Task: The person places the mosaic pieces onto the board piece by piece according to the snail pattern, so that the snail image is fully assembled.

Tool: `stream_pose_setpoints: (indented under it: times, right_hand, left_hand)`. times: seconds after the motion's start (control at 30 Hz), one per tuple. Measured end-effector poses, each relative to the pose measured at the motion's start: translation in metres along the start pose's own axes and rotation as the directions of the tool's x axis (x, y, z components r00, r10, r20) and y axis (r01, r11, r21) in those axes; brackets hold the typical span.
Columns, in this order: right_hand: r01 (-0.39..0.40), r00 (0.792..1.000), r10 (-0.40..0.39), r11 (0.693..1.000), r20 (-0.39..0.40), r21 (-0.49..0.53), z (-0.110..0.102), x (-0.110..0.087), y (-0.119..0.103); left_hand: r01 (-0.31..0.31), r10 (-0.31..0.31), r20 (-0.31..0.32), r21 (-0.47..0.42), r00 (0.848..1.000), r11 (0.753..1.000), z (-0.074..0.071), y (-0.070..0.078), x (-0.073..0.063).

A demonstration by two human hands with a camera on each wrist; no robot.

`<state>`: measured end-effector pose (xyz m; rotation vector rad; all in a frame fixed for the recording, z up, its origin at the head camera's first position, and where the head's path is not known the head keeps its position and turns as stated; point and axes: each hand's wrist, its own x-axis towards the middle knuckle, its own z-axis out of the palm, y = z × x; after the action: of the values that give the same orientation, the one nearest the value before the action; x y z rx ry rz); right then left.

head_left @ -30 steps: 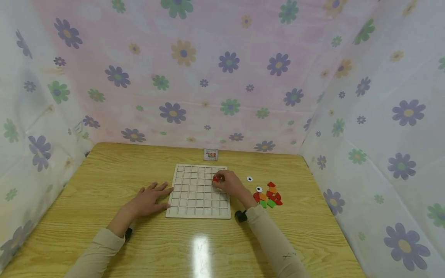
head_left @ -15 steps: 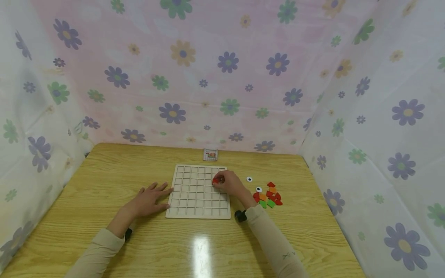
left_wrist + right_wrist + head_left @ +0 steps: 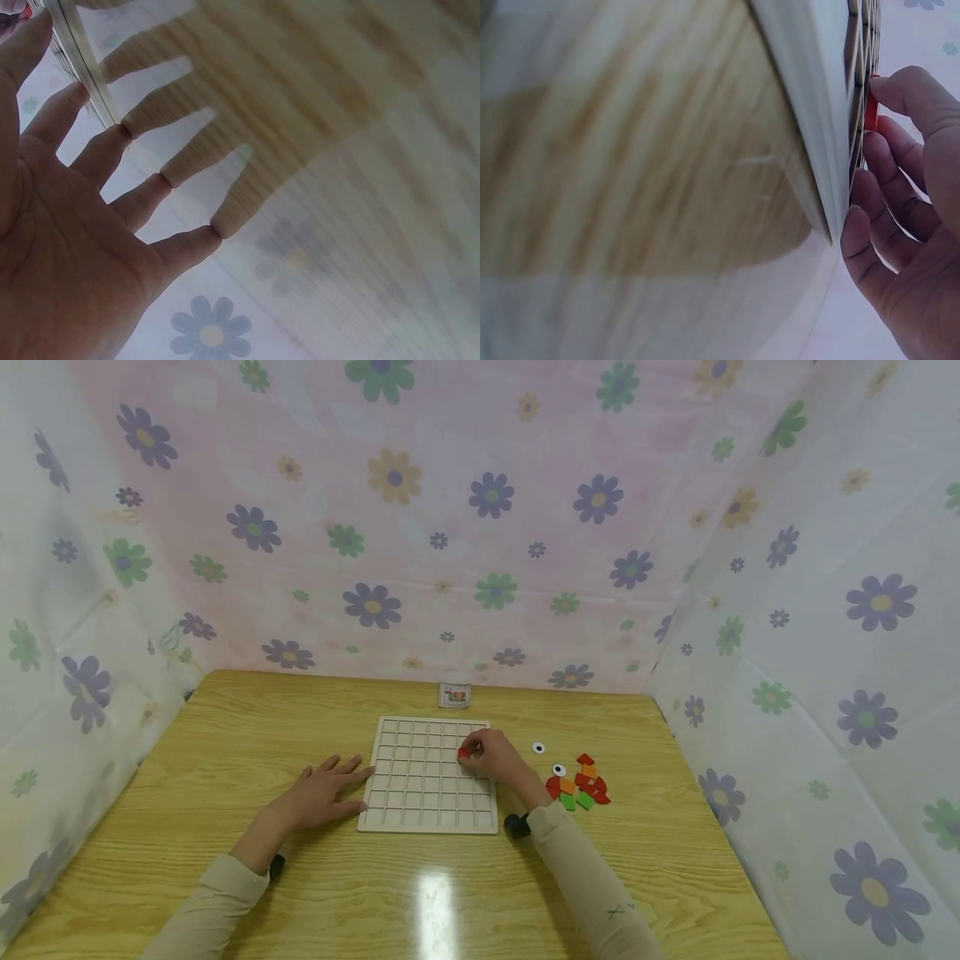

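A pale wooden grid board (image 3: 414, 781) lies flat in the middle of the head view, its square cells bare where they show. Over its upper right part, my right hand (image 3: 495, 757) pinches a small red tile (image 3: 463, 756) between thumb and fingers. In the right wrist view the red tile (image 3: 871, 109) stands at the grid, and the other fingertips rest along the board. My left hand (image 3: 318, 795) lies with fingers spread on the table, fingertip and thumb at the board's left edge. The left wrist view shows those straight fingers (image 3: 135, 201) meeting the glossy tabletop.
Right of the board lies a loose cluster of red, orange and green tiles (image 3: 584, 800). Two white eye discs (image 3: 538, 748) lie between it and the board. A small picture card (image 3: 454, 695) is behind the board. Flowered cloth (image 3: 450, 568) walls the table.
The red tile has shifted slightly toward the person in the right fingers, and more of it shows. The left hand and the board stay in place.
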<state>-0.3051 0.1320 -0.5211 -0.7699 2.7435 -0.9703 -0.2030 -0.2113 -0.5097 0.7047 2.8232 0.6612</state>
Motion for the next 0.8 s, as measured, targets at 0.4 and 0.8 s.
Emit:
stream_pose_setpoints:
  times: [0.4, 0.8]
  right_hand:
    - [-0.017, 1.000, 0.017, 1.000, 0.020, 0.005, -0.0049, 0.0027, 0.0005]
    - [-0.041, 0.999, 0.038, 0.997, 0.037, 0.060, -0.0056, 0.0028, 0.0042]
  left_hand:
    - [-0.001, 0.001, -0.003, 0.017, 1.000, 1.000, 0.0019, -0.0018, 0.0006]
    - [-0.002, 0.002, -0.001, 0.015, 1.000, 1.000, 0.0011, -0.0003, 0.0005]
